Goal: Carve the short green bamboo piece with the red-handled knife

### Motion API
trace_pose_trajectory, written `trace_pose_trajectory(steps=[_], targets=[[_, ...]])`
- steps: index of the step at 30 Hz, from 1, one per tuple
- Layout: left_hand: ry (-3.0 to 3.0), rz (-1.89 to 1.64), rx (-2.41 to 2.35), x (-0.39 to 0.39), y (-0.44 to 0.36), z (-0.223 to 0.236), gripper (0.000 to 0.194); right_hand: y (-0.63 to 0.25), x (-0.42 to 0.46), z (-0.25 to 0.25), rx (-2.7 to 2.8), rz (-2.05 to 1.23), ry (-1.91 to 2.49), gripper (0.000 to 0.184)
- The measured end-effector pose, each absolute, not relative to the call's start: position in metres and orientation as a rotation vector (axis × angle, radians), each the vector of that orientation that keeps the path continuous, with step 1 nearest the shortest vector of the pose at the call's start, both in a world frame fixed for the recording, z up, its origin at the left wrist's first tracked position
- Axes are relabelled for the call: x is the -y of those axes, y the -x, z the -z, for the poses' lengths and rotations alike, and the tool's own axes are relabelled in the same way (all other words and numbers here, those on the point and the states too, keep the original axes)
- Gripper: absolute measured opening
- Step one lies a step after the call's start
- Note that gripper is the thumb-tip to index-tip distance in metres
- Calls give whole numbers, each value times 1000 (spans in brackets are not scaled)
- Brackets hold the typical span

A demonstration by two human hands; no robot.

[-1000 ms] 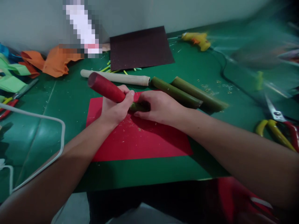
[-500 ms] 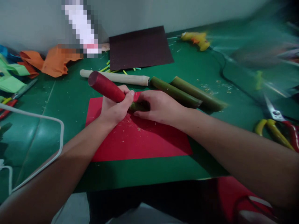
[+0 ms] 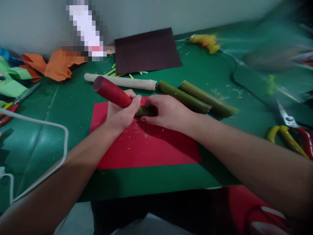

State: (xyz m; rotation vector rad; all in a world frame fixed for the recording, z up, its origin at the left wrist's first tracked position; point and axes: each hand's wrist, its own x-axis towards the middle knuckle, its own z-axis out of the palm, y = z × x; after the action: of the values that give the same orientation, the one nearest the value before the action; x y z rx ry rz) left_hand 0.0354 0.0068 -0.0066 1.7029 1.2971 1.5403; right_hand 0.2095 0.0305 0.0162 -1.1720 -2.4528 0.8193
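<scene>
My left hand (image 3: 123, 112) is closed round a thick red tool handle (image 3: 112, 92), its butt tilted up to the left; the working end is hidden by my fingers. Close beside it, my right hand (image 3: 163, 109) grips a short piece of green bamboo (image 3: 144, 111), mostly covered by the hand. Both hands are over a red sheet (image 3: 146, 150), with small pale shavings scattered on it. Just behind my right hand lie a dark green bamboo tube (image 3: 183, 96) and a lighter green bamboo tube (image 3: 210, 99).
Behind the hands lie a pale stick (image 3: 127, 82) and a dark sheet (image 3: 148, 50). A yellow glue gun (image 3: 205, 42) with a cord is at the back. Scissors (image 3: 290, 122) lie at right; a white cable (image 3: 65, 140) crosses near my left forearm. Orange paper (image 3: 58, 65) sits back left.
Almost nothing differs. The whole view has shifted very slightly, and both hands keep the same hold on the red handle and the bamboo.
</scene>
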Motion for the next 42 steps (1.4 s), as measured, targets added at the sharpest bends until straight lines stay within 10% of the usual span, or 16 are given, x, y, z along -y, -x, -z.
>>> trace_pose_trajectory(steps=[42], targets=[[-1655,-1460,-1381,-6,-35,7,28,-210,-28,-18,2436,-883,1166,19]])
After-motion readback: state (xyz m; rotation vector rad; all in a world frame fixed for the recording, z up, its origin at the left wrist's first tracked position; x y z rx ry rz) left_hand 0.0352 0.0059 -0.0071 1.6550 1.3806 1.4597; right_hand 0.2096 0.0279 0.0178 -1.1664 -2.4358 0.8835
